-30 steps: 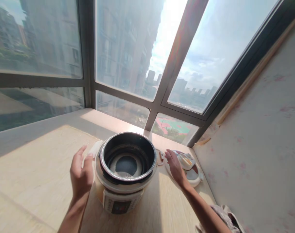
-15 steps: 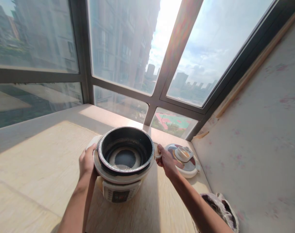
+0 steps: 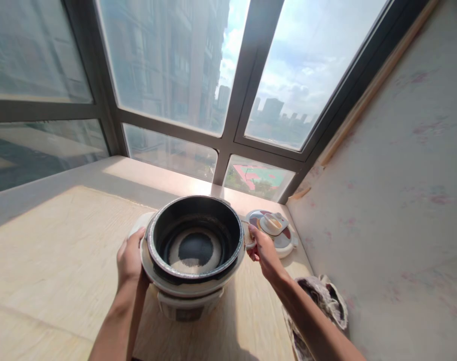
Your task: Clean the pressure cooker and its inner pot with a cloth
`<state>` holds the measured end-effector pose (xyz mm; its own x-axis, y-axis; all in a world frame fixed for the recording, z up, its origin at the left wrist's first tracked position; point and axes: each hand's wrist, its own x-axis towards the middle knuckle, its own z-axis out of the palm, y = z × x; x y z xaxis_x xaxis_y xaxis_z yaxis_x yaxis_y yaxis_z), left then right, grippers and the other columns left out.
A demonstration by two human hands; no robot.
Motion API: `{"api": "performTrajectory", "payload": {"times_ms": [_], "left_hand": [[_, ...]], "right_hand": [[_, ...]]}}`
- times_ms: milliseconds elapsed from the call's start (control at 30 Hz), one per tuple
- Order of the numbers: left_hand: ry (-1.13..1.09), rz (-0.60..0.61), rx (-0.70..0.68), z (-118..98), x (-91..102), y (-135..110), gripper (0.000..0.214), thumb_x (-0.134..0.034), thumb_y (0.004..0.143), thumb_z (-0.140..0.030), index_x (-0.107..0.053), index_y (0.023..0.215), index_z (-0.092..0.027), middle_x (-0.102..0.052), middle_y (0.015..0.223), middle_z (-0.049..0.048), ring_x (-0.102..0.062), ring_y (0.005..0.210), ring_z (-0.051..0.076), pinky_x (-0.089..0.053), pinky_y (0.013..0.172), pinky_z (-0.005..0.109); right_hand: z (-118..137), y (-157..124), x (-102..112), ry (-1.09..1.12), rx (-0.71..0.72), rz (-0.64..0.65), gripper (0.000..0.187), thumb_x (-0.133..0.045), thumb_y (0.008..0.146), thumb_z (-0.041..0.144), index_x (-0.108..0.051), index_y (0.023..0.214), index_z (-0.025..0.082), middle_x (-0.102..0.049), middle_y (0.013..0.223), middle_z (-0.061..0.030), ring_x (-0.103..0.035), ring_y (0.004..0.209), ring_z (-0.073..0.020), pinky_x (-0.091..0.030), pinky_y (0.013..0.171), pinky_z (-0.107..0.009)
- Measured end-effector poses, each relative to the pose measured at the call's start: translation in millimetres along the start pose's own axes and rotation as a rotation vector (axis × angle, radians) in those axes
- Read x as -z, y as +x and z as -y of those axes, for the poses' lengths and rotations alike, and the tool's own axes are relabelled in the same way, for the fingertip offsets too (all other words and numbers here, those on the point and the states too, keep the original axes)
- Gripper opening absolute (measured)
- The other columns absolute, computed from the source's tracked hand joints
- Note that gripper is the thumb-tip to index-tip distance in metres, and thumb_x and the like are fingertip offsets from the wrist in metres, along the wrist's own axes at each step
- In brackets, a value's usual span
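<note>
An electric pressure cooker [image 3: 188, 296] stands in front of me without its lid, showing the dark inner pot [image 3: 220, 225] with a pale worn ring around a dark patch on its floor. My left hand [image 3: 131, 253] is closed around the cooker's left side, its fingers partly hidden behind the body. On the other side, my right hand [image 3: 262, 248] is wrapped around the pale side handle [image 3: 250, 234]. I cannot tell whether the cooker's base touches the surface. Just behind my right hand lies the patterned lid [image 3: 284, 245], its knob upward.
Beneath is a pale, wood-grained surface [image 3: 62, 245]. Dark window frames [image 3: 228, 145] rise behind it. A flowered wall [image 3: 394, 210] closes off the right side. A crumpled cloth [image 3: 322, 296] lies by that wall, partly behind my right forearm.
The cooker has come slightly nearer to me and right relative to the window, with both hands still holding it. Its front panel shows less. The view has turned a little right.
</note>
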<state>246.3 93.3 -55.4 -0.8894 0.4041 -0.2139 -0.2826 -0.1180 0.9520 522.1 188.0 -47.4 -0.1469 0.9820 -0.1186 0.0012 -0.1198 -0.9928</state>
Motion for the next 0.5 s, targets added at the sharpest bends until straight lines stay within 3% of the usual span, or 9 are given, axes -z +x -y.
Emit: {"api": "performTrajectory", "payload": {"times_ms": [100, 200, 267, 333, 400, 433, 500], "left_hand": [[-0.045, -0.016, 0.06, -5, -3.3, -5, 0.025, -0.072, 0.062, -0.034, -0.072, 0.081, -0.019, -0.073, 0.08, 0.0009, -0.068, 0.091, 0.025, -0.057, 0.093, 0.042], [-0.026, -0.01, 0.04, -11, -2.4, -9, 0.025, -0.071, 0.061, -0.032, -0.072, 0.083, -0.021, -0.076, 0.088, 0.002, -0.069, 0.111, 0.03, -0.053, 0.108, 0.045], [0.046, 0.01, 0.001, -11, 0.2, -11, 0.026, -0.069, 0.065, -0.037, -0.073, 0.086, -0.023, -0.079, 0.095, 0.0027, -0.067, 0.121, 0.032, -0.05, 0.115, 0.047], [0.146, 0.013, -0.046, -6, 4.4, -10, 0.033, -0.066, 0.07, -0.045, -0.074, 0.093, -0.023, -0.079, 0.107, 0.0036, -0.066, 0.125, 0.035, -0.051, 0.115, 0.048], [0.252, 0.001, -0.1, 7, 10.6, -3, 0.047, -0.061, 0.075, -0.053, -0.075, 0.107, -0.022, -0.078, 0.119, 0.0058, -0.067, 0.124, 0.037, -0.053, 0.113, 0.049], [0.314, 0.002, -0.132, 15, 14.6, 3, 0.055, -0.057, 0.077, -0.057, -0.073, 0.115, -0.021, -0.076, 0.125, 0.0074, -0.067, 0.124, 0.038, -0.055, 0.111, 0.05], [0.48, 0.117, -0.352, 32, 23.6, 19, 0.071, -0.037, 0.085, -0.062, -0.062, 0.137, -0.02, -0.07, 0.137, 0.0118, -0.065, 0.128, 0.04, -0.054, 0.11, 0.056]], "right_hand": [[-1, 0, 12, -0.029, -0.023, 0.094, 0.063, -0.065, 0.076, 0.082, -0.05, 0.066, 0.022, -0.054, 0.046, 0.0024, -0.041, 0.035, -0.0075, -0.024, 0.037, -0.02], [-2, 12, 33, -0.111, -0.073, 0.272, 0.068, -0.058, 0.079, 0.088, -0.056, 0.072, 0.02, -0.063, 0.053, -0.0024, -0.051, 0.039, -0.0103, -0.033, 0.04, -0.02], [-4, 29, 53, -0.221, -0.051, 0.295, 0.068, -0.051, 0.086, 0.085, -0.062, 0.083, 0.018, -0.069, 0.062, -0.005, -0.06, 0.046, -0.0135, -0.038, 0.043, -0.021], [-4, 51, 76, -0.489, 0.042, 0.17, 0.06, -0.042, 0.098, 0.073, -0.065, 0.097, 0.017, -0.075, 0.075, -0.0071, -0.068, 0.058, -0.0167, -0.045, 0.049, -0.024], [-2, 76, 97, -0.92, 0.156, -0.035, 0.049, -0.033, 0.108, 0.053, -0.066, 0.11, 0.017, -0.078, 0.098, -0.0103, -0.075, 0.082, -0.0192, -0.055, 0.069, -0.028], [-2, 88, 106, -1.036, 0.175, -0.112, 0.044, -0.034, 0.109, 0.045, -0.066, 0.118, 0.015, -0.077, 0.112, -0.014, -0.074, 0.1, -0.0218, -0.055, 0.084, -0.031], [0, 112, 119, -1.189, 0.171, -0.2, 0.041, -0.04, 0.108, 0.038, -0.062, 0.13, 0.01, -0.069, 0.133, -0.022, -0.064, 0.126, -0.0272, -0.048, 0.103, -0.036]]}}
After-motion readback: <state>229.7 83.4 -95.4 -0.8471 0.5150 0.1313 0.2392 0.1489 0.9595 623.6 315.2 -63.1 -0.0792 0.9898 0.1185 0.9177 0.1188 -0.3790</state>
